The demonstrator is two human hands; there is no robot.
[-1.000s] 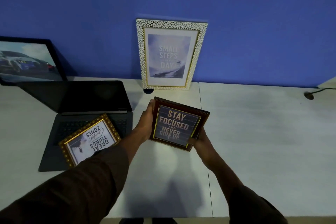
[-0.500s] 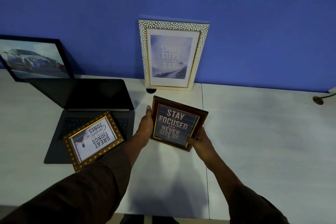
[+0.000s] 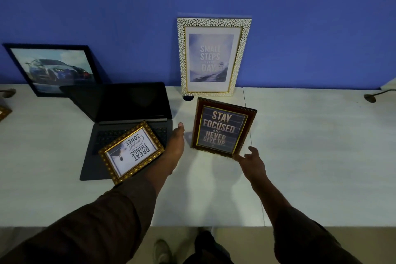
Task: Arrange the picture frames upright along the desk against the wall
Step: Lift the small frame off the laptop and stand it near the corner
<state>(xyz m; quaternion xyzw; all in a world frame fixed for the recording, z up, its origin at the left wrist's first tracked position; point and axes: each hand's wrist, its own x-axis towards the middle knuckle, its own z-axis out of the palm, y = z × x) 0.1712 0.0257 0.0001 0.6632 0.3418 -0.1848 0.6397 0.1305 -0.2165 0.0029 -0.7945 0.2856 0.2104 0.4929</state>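
I am propping the red-brown frame (image 3: 222, 127), the one reading "STAY FOCUSED AND NEVER GIVE UP", upright on the counter (image 3: 310, 146), just in front of the white pebbled frame (image 3: 214, 57) that is leaning on the blue wall (image 3: 300, 17). My right hand (image 3: 251, 161) is sitting at the red-brown frame's lower right corner, its grip spread loosely, with only the fingertips (image 3: 237, 157) touching the edge. My left hand (image 3: 176, 142) is hanging just left of that frame, apart from it, fingers extended and holding nothing.

I am counting four full frames: the red-brown one, the white pebbled one behind it, a gold frame (image 3: 131, 152) lying flat and rotated on the laptop (image 3: 128, 118) to its left, and a black frame (image 3: 53, 68) with a car picture leaning on the wall far to its left. One laptop is standing open.
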